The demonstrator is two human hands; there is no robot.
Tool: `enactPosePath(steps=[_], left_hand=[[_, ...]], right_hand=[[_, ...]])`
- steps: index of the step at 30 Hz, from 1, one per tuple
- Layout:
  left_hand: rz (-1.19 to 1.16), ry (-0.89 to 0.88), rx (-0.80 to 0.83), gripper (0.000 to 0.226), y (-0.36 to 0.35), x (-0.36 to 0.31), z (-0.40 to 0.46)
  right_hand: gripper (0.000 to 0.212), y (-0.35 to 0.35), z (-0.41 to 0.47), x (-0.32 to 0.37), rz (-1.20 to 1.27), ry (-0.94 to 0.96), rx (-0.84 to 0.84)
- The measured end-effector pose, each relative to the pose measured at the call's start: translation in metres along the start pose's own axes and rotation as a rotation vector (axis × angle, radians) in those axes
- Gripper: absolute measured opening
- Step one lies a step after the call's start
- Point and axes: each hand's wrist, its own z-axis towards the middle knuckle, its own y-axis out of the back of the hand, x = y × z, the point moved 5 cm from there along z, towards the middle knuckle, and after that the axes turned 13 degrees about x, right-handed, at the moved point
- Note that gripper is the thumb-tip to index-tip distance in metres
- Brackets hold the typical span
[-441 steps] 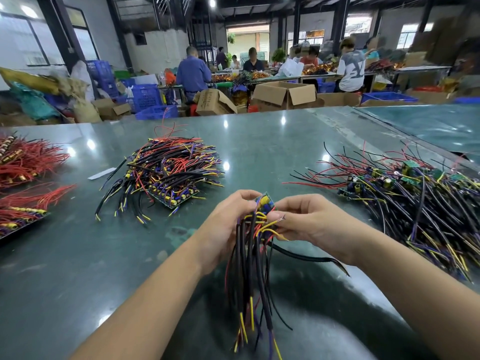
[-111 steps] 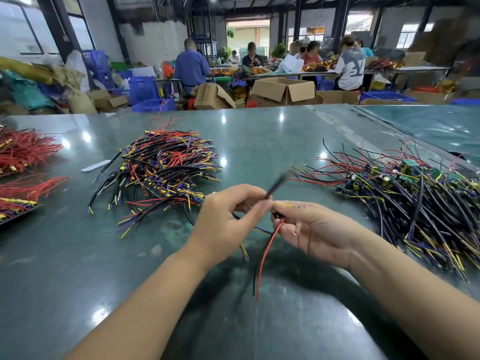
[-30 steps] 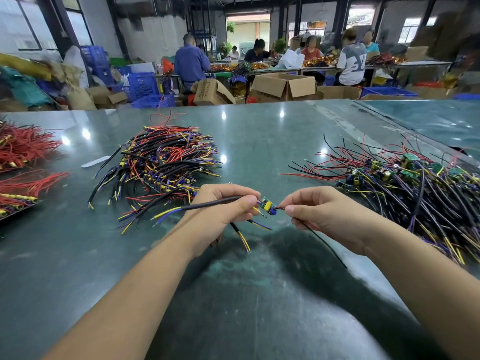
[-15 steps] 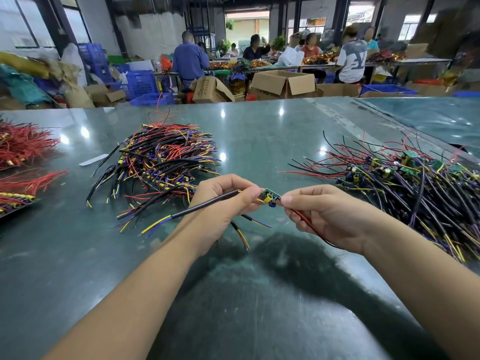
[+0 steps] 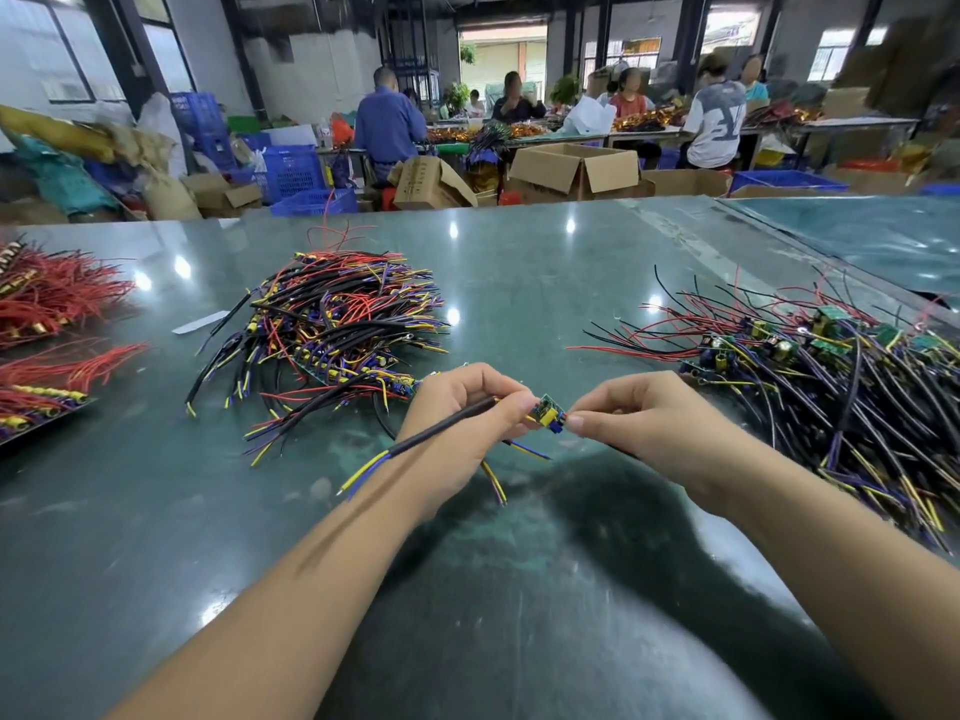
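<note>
Small circuit board [image 5: 548,412] at frame centre, held just above desk [image 5: 519,283]. Left grip [image 5: 462,407] curls round black sleeved lead [image 5: 441,433], steadying board. Right grip [image 5: 639,423] pinches board's other end, likely to straighten wires. Sorted pile [image 5: 337,324] left of centre; loose pile [image 5: 831,366] at right.

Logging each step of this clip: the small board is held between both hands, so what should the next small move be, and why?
Probably carry the small board left and lay it on the neater pile. The left hand grips its black cable, the right hand pinches the other end, and its wires hang free of the tangled pile at the right.
</note>
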Motion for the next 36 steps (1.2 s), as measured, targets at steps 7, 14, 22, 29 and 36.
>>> enactPosePath(steps=[7,14,22,29,36], left_hand=[[0.137,-0.086,0.029,0.016,0.001,-0.006,-0.003],[0.15,-0.101,0.015,0.017,0.002,-0.009,-0.002],[0.181,-0.098,0.017,0.014,0.002,-0.008,-0.001],[0.157,-0.197,-0.057,0.011,0.003,-0.017,-0.003],[0.227,-0.237,-0.136,0.015,0.002,-0.019,-0.005]], right_hand=[[0.01,-0.002,-0.004,-0.003,0.253,-0.171,0.219],[0.011,-0.005,-0.006,0.004,0.262,-0.096,0.279],[0.017,-0.01,-0.009,0.011,0.15,-0.06,0.308],[0.013,-0.015,-0.006,0.008,0.396,-0.117,0.257],[0.024,-0.021,-0.004,0.006,0.479,-0.159,0.268]])
